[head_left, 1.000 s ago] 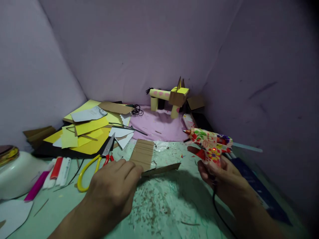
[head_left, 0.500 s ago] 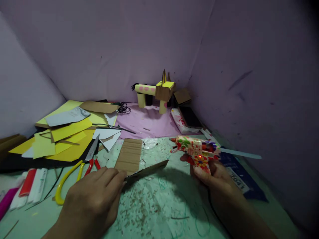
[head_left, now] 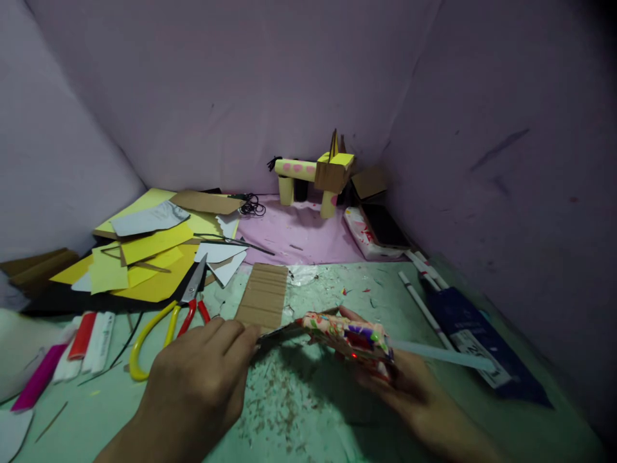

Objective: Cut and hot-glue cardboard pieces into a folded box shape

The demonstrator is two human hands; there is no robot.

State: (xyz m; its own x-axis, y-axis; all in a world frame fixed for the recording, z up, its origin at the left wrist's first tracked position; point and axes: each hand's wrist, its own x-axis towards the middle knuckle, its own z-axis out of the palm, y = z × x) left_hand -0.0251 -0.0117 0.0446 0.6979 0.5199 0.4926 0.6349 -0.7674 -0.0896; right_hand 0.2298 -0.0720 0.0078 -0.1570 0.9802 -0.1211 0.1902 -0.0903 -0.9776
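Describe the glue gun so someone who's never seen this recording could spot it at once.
On the green tabletop, find the person's right hand, just right of centre. It grips the glue gun, nozzle pointing left. Its multicoloured pattern, small red light and pale stick jutting from the back distinguish it from the plain brown cardboard nearby.

Green tabletop [head_left: 332, 280]: cardboard piece [head_left: 263, 292] mid, scissors [head_left: 195, 281] and markers [head_left: 83, 337] left, pink sheet [head_left: 308, 241] back, blue packet [head_left: 463, 315] right.

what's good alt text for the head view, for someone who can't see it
A person's right hand holds a floral glue gun, its nozzle close to a cardboard strip in the left hand, above a green tabletop. Scissors and yellow paper lie at left; a spotted animal figure stands behind.
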